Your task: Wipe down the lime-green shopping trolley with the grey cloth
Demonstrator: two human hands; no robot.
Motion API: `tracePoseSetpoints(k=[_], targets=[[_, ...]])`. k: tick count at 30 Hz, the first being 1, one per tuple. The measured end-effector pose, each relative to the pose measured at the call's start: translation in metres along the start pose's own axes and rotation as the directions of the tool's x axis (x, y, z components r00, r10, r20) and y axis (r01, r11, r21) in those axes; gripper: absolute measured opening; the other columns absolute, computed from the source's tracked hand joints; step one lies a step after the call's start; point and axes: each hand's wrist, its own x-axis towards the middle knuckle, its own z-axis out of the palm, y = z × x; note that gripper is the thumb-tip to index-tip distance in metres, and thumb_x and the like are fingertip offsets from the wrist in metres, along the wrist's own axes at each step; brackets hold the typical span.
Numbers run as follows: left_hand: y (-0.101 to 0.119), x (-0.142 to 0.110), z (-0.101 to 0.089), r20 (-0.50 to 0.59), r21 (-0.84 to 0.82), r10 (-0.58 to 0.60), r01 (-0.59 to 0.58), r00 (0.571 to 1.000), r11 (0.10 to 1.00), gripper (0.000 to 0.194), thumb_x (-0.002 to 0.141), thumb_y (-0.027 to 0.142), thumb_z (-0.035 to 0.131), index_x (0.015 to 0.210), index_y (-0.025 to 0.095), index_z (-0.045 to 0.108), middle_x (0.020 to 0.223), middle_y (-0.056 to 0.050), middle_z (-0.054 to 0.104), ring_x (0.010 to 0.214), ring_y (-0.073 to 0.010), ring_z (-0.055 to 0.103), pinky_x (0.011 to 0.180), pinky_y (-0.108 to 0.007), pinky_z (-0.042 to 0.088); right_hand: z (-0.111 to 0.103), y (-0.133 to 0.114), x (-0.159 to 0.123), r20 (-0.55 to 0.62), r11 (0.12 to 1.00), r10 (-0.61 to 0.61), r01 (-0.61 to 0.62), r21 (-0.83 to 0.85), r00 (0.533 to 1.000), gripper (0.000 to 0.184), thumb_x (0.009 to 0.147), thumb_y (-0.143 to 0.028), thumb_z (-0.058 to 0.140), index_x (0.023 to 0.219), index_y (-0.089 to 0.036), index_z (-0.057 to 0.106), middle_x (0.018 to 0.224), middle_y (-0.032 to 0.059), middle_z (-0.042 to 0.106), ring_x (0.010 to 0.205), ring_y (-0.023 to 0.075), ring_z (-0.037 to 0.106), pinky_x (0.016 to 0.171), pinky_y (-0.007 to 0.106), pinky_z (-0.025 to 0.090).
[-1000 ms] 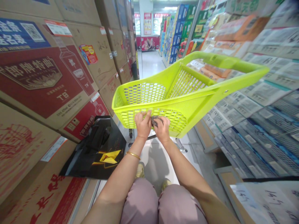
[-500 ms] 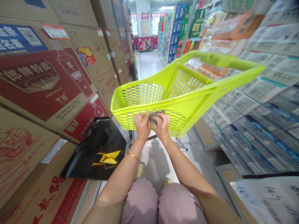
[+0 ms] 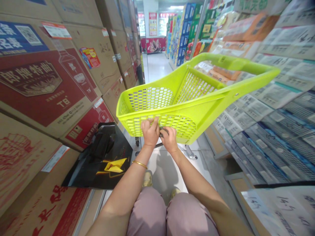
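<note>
Two hands [image 3: 150,132] at green cart [image 3: 211,108], right gripping wad [image 3: 163,130]

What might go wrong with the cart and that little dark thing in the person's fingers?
The small dark thing sits mostly hidden in the right hand, so it could slip out and drop to the floor. The cart has a wheel, so a push on its side might shift it. The left hand is right against the holes, where a fingertip might catch.

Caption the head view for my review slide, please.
Left hand against the yellow-green cart's perforated side, right hand gripping a dark scrubber beside it.
</note>
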Motion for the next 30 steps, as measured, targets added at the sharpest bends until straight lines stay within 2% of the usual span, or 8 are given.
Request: tracePoseSetpoints(k=[7,10,13,19,24,27,30], targets=[[0.002,-0.003,-0.001,0.033,-0.024,-0.004,0.005,0.999,1.000,0.028,0.090,0.029,0.047,0.109,0.022,0.066,0.093,-0.010,0.059,0.092,-0.0219,0.051,0.087,-0.038,0.035,-0.029,-0.003,0.077,-0.185,0.998,0.070,-0.069,0.013,0.980,0.014,0.085,-0.023,0.053,0.097,-0.026,0.061,0.107,0.0058,0.053,0.105,0.0193,0.045,0.097,0.041,0.035],[0.003,-0.004,-0.002,0.023,-0.025,0.020,-0.019,1.000,0.999,0.027,0.090,0.029,0.046,0.106,0.021,0.067,0.092,-0.010,0.059,0.090,-0.0214,0.051,0.085,-0.037,0.035,-0.027,-0.003,0.086,-0.188,0.998,0.054,-0.055,-0.003,0.981,0.013,0.085,-0.024,0.053,0.096,-0.026,0.060,0.108,0.0059,0.052,0.106,0.0191,0.045,0.097,0.041,0.035],[0.004,-0.003,-0.001,0.003,0.009,0.032,-0.032,0.999,0.999,0.028,0.091,0.031,0.045,0.099,0.020,0.069,0.091,-0.010,0.059,0.088,-0.0215,0.050,0.084,-0.037,0.035,-0.017,-0.001,0.069,-0.180,1.000,0.026,-0.025,0.009,0.983,0.010,0.084,-0.024,0.055,0.092,-0.026,0.059,0.105,0.0053,0.053,0.102,0.0184,0.045,0.096,0.040,0.035],[0.006,-0.003,-0.001,-0.025,0.013,0.042,-0.042,0.999,0.999,0.029,0.090,0.026,0.045,0.108,0.022,0.067,0.090,-0.009,0.059,0.092,-0.0220,0.050,0.088,-0.038,0.035,-0.001,0.005,0.016,-0.197,0.999,-0.030,0.032,0.010,0.980,0.009,0.082,-0.018,0.056,0.088,-0.024,0.059,0.099,0.0048,0.053,0.096,0.0172,0.046,0.088,0.035,0.040],[0.006,-0.003,-0.001,0.016,0.010,0.004,-0.004,1.000,1.000,0.029,0.090,0.025,0.044,0.108,0.023,0.067,0.091,-0.009,0.060,0.093,-0.0219,0.051,0.089,-0.039,0.035,0.009,0.006,-0.022,-0.013,1.000,-0.030,0.029,-0.008,0.999,0.017,0.077,-0.012,0.054,0.087,-0.023,0.062,0.097,0.0062,0.056,0.095,0.0185,0.045,0.083,0.035,0.041],[0.006,-0.003,-0.001,0.010,0.028,0.006,-0.006,1.000,1.000,0.029,0.090,0.025,0.044,0.106,0.024,0.068,0.091,-0.009,0.060,0.093,-0.0212,0.052,0.089,-0.038,0.036,0.010,0.006,-0.028,0.059,0.999,-0.022,0.020,0.039,0.998,0.020,0.076,-0.010,0.054,0.089,-0.022,0.063,0.099,0.0072,0.056,0.096,0.0197,0.044,0.083,0.036,0.040],[0.006,-0.003,0.000,0.004,0.040,0.018,-0.018,1.000,0.999,0.028,0.089,0.026,0.045,0.106,0.023,0.068,0.090,-0.008,0.060,0.093,-0.0208,0.052,0.088,-0.037,0.036,0.004,0.006,-0.015,0.033,0.998,-0.023,0.021,0.064,0.999,0.017,0.078,-0.013,0.054,0.090,-0.021,0.063,0.100,0.0073,0.056,0.097,0.0196,0.045,0.085,0.036,0.040]])
